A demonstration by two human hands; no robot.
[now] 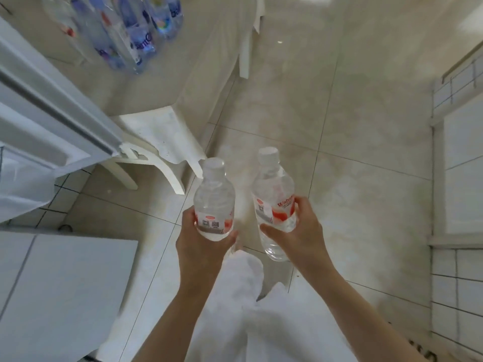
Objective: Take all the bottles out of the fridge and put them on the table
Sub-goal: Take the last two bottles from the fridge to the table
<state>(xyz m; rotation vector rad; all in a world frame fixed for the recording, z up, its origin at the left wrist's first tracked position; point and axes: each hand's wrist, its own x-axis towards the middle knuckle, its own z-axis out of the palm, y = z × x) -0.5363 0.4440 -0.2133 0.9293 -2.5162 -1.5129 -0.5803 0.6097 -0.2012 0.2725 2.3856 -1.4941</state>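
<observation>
I hold two clear water bottles with red-and-white labels upright over the tiled floor. My left hand (202, 239) grips the lower half of the left bottle (214, 199). My right hand (300, 231) is wrapped around the label of the right bottle (274, 194). Both bottles have white caps. Up at the top left, the white table (183, 82) carries several clear bottles with blue labels (130, 30), blurred. The open fridge door (52, 105) juts in from the left edge; the fridge interior is out of view.
A white plastic stool (162, 142) stands under the table's near corner, just beyond the fridge door. A white appliance top (60, 283) fills the lower left. Tiled wall and a white cabinet (460, 178) run along the right. Beige floor tiles (339, 126) stretch ahead.
</observation>
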